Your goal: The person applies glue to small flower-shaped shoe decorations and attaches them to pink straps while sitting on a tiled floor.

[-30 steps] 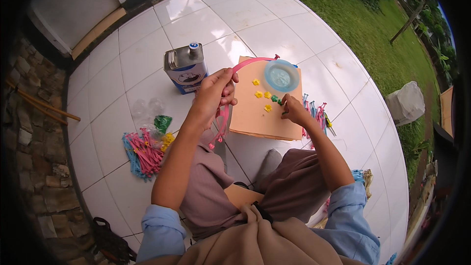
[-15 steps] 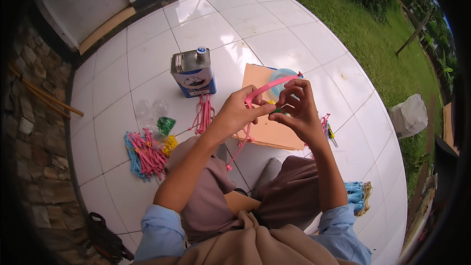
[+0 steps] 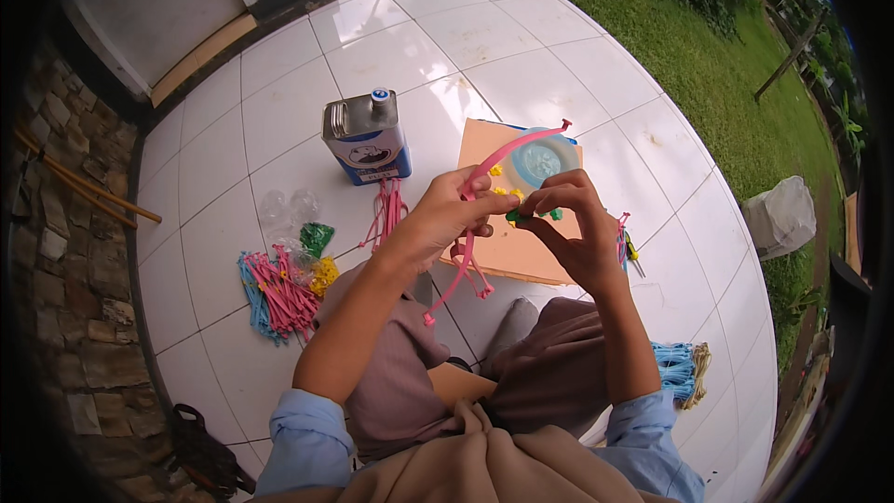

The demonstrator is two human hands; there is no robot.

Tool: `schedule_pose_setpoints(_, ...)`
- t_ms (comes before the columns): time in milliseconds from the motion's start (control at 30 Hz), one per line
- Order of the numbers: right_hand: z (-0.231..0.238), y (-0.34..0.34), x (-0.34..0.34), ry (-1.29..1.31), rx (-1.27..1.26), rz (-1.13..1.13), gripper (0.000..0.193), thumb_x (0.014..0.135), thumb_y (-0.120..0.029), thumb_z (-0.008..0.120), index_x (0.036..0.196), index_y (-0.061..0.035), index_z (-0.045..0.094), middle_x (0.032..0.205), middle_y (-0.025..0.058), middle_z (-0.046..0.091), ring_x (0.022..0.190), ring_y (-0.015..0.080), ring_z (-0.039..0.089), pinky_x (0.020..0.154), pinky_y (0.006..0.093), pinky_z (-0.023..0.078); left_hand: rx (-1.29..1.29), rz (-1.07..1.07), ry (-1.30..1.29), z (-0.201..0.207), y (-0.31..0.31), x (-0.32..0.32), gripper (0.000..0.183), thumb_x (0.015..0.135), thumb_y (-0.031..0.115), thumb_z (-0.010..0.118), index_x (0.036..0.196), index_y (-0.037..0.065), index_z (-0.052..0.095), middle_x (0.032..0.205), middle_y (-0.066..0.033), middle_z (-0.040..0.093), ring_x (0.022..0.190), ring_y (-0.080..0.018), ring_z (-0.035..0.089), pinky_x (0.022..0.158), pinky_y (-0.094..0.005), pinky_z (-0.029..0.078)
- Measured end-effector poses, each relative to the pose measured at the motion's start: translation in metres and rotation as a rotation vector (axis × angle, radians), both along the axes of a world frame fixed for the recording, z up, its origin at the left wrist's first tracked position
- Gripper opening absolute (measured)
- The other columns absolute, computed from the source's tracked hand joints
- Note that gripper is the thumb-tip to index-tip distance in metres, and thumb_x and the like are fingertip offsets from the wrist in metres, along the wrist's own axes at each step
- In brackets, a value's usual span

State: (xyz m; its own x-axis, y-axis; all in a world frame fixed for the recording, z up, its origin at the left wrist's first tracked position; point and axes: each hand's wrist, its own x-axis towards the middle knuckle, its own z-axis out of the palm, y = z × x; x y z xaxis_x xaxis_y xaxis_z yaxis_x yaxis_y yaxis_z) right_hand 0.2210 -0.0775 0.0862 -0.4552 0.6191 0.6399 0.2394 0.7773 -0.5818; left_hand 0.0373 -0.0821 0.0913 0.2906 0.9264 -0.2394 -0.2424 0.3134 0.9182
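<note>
So the left hand [image 3: 452, 214] has its grip round a pink strip [image 3: 507, 146], and the right hand [image 3: 573, 214] pinches a green bit [image 3: 514, 217] over the tan cardboard [image 3: 498, 256] (fingertips close, probably for steadiness). Blue dish [image 3: 519, 168] sits far right, presumably within reach.

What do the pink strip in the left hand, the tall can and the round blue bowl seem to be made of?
Pink strip: probably flexible plastic or rubber, smooth, since it bends evenly.
Tall can: likely metal, printed on its sides; the bare top looks grey and shiny.
Round blue bowl: perhaps plastic; its pale wall looks slightly translucent.
</note>
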Motion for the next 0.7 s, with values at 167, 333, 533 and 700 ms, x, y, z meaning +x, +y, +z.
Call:
schedule_pose_setpoints(167, 0.005, 0.007, 0.004, 0.305, -0.234, -0.080, 0.045, 0.071, 0.000, 0.073, 0.101, -0.0054, 0.041, 0.079, 0.0069, 0.061, 0.076, 0.0144, 0.059, 0.067, 0.0266, 0.045, 0.118, 0.013, 0.055, 0.006, -0.001, 0.010, 0.020, 0.092, 0.024, 0.052, 0.081, 0.009, 0.045, 0.064, 0.0037, 0.041, 0.048, -0.0013, 0.034, 0.051, -0.0178, 0.037)
schedule_pose_setpoints(333, 0.020, 0.011, -0.002, 0.477, -0.565, -0.080, 0.048, 0.073, -0.002, 0.072, 0.102, -0.0045, 0.035, 0.078, 0.0119, 0.062, 0.074, 0.0158, 0.062, 0.069, 0.0261, 0.047, 0.356, 0.097, 0.320, -0.005, -0.002, 0.011, 0.023, 0.096, 0.027, 0.044, 0.089, 0.006, 0.052, 0.061, 0.0036, 0.043, 0.047, -0.0014, 0.033, 0.047, -0.0180, 0.036)
schedule_pose_setpoints(533, 0.023, 0.011, -0.008, 0.510, -0.598, -0.113, 0.046, 0.074, -0.002, 0.072, 0.101, -0.0048, 0.035, 0.077, 0.0117, 0.063, 0.076, 0.0168, 0.063, 0.068, 0.0253, 0.048, 0.597, 0.249, 0.536, -0.004, -0.005, 0.017, 0.021, 0.094, 0.024, 0.049, 0.093, 0.006, 0.059, 0.057, 0.0038, 0.041, 0.047, -0.0019, 0.039, 0.042, -0.0200, 0.032)
schedule_pose_setpoints(700, 0.015, 0.013, -0.017, 0.553, -0.576, -0.103, 0.045, 0.075, -0.003, 0.072, 0.099, -0.0051, 0.035, 0.076, 0.0112, 0.063, 0.074, 0.0164, 0.063, 0.068, 0.0246, 0.048, 0.632, 0.275, 0.566, -0.006, -0.005, 0.017, 0.018, 0.093, 0.021, 0.051, 0.094, 0.005, 0.060, 0.053, 0.0053, 0.037, 0.046, -0.0014, 0.036, 0.041, -0.0202, 0.029)
